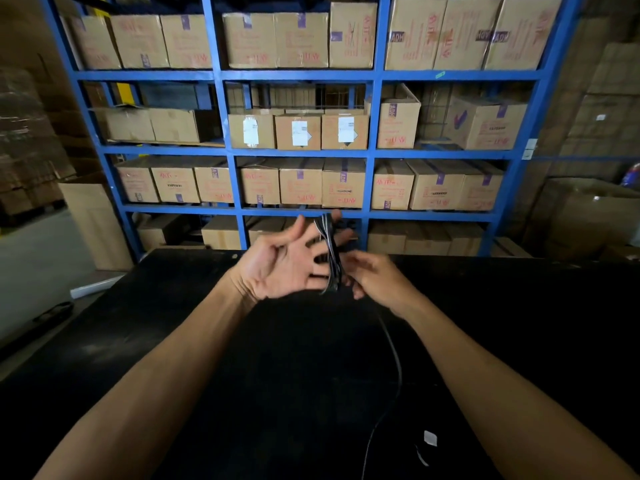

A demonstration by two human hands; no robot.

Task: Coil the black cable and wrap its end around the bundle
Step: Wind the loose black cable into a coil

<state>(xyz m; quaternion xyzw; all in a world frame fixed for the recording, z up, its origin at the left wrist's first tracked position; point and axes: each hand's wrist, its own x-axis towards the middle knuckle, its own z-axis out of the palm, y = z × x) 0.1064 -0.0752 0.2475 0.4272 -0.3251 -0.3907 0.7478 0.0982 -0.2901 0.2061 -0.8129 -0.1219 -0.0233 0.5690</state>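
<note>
Head view | thin black cable [331,252] looped around spread fingers of left hand [277,265], palm wide open | right hand [372,277] pinches cable at 3 o'clock of bundle | loose tail hangs toward 6 o'clock over dark table [173,323] | step: coiling, I think | next: more loops, then wrap end.

Purple tape on the cardboard boxes [396,124] in the blue shelving [298,75] reads "ADH", sideways or upside down. The red print and white labels [299,133] are too blurred to read.

Head-worn view, forward-down, close over hands [332,271]
</note>
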